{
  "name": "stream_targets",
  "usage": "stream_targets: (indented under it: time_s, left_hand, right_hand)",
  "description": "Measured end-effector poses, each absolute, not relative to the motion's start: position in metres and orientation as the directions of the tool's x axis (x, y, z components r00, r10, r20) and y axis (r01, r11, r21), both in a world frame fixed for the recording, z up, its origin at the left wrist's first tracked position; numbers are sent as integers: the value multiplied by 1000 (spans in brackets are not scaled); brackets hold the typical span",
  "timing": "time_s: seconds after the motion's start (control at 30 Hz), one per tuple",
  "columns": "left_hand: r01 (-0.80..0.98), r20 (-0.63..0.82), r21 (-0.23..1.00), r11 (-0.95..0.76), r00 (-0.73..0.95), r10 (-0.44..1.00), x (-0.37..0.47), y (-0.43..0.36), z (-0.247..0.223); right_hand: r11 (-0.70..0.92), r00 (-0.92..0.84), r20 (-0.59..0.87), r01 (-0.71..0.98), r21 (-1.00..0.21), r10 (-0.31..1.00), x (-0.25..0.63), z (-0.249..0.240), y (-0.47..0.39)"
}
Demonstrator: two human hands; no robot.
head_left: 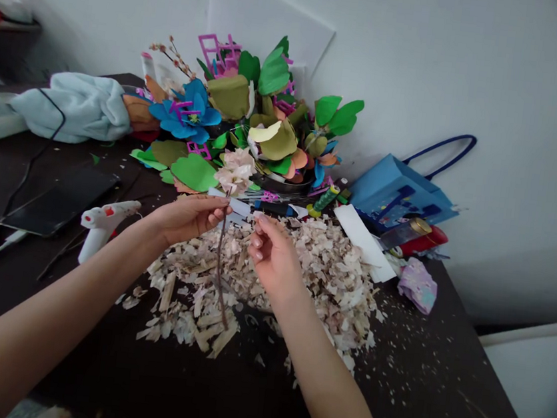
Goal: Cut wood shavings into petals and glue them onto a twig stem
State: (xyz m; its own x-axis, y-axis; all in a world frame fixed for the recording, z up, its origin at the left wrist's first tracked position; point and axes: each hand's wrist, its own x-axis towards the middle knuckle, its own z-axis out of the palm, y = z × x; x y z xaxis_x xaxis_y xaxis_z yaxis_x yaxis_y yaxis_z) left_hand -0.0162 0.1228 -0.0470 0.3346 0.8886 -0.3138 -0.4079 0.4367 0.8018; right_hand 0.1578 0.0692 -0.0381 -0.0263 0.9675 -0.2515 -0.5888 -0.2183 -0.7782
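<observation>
My left hand (195, 218) pinches a thin brown twig (220, 266) just below the pale pink petal flower (236, 172) at its top. The twig stands nearly upright, its lower end in front of the shavings. A little to the right, my right hand (273, 255) is closed with thumb and fingertips together, apart from the twig. Whether a small pale piece sits between those fingertips is too fine to make out. Below and behind both hands spreads a wide heap of pale petal-like shavings (336, 276).
Left of my arm stands a white glue gun (103, 226), beside a black phone (61, 201) with a cable. Behind are colourful artificial flowers (267, 134), a green thread spool (327, 198) and a dark-handled tool (273, 208). A white strip (365, 244) and a blue bag (396, 189) lie right.
</observation>
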Motion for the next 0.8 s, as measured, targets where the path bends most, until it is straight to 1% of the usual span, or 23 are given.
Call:
stream_targets:
  time_s: [0.17,0.33,0.47,0.63,0.8]
  left_hand:
    - [-543,-244,736,403,343,907,-8,111,-48]
    - [-586,-177,738,335,311,934,-1,101,-52]
    - [-618,-101,741,261,283,954,2,95,-56]
    - [-638,23,755,149,252,967,7,91,-60]
    - [-648,110,760,55,211,971,15,86,-62]
  right_hand:
    - [-145,40,-192,-510,-848,981,151,-27,72]
    - [-130,84,-195,-490,-862,977,146,-17,74]
    - [-140,70,-192,-451,-882,979,145,-16,75]
    - [-115,12,-130,-383,-917,992,144,-12,77]
    - [-62,-61,-41,-402,-914,997,136,-3,71]
